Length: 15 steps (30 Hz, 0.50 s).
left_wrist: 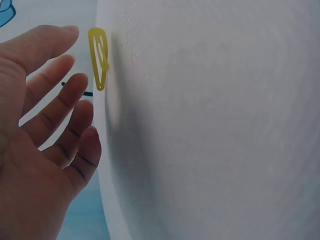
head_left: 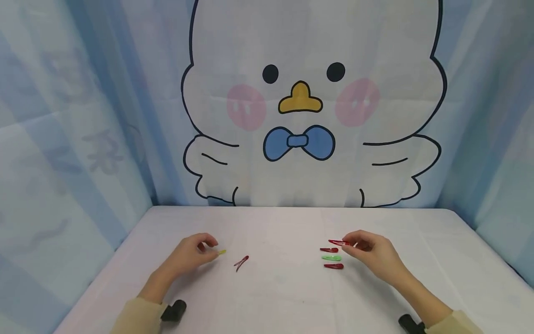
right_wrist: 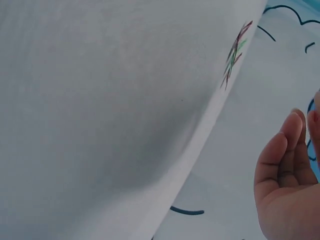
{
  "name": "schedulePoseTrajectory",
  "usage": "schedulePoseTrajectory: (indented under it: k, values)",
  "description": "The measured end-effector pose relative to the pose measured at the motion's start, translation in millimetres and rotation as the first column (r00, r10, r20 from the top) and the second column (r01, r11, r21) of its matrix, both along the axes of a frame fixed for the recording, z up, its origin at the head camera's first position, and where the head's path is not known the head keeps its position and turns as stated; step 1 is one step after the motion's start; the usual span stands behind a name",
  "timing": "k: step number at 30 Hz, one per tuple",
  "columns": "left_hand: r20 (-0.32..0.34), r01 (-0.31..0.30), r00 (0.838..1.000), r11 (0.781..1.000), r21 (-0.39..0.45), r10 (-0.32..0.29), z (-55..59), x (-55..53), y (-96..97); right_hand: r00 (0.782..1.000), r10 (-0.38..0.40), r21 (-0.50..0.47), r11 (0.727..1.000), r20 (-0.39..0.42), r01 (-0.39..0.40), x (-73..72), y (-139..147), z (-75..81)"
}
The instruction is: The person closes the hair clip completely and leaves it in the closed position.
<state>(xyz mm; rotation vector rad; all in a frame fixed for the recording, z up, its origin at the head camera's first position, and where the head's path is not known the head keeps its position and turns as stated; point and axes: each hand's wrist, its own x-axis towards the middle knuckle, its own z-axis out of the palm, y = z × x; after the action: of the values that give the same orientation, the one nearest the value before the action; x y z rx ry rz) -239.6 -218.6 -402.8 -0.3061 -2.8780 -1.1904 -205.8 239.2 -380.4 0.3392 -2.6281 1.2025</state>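
My right hand (head_left: 377, 257) pinches one end of a bright red snap hair clip (head_left: 336, 242) between thumb and forefinger. Just below that clip, a dark red clip (head_left: 329, 250), a green clip (head_left: 331, 258) and another dark red clip (head_left: 333, 266) lie in a column. A yellow snap clip (left_wrist: 98, 59) lies beyond the fingertips of my left hand (left_wrist: 55, 115), whose thumb and fingers are spread apart with a gap to it. To the right of the left hand in the head view lies a red clip (head_left: 241, 263), its prongs splayed in a V.
A white-covered table (head_left: 288, 297) carries all the clips. Behind it hangs a curtain (head_left: 300, 181) printed with a cartoon bird, and blue-and-white curtains (head_left: 50, 153) close off both sides. Dark wrist devices (head_left: 174, 311) sit at both cuffs.
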Motion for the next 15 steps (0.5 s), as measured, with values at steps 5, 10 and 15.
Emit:
schedulePoseTrajectory:
  k: [5,10,15]
  values:
    - [0.017,0.02,1.0,0.998,-0.058,-0.019,-1.7,-2.1,-4.3,1.0,0.005,-0.001,1.0,0.028,-0.005,-7.3,8.4,-1.3]
    - [0.027,0.037,0.999,0.994,-0.105,-0.035,-2.8,-3.4,-6.2,0.997,-0.008,0.031,0.999,0.075,0.006,-10.6,18.7,-3.0]
    - [0.039,0.055,0.998,0.992,-0.116,-0.051,-1.2,-3.7,-5.5,0.992,-0.013,0.045,0.999,0.128,0.008,-13.3,28.8,-6.2]
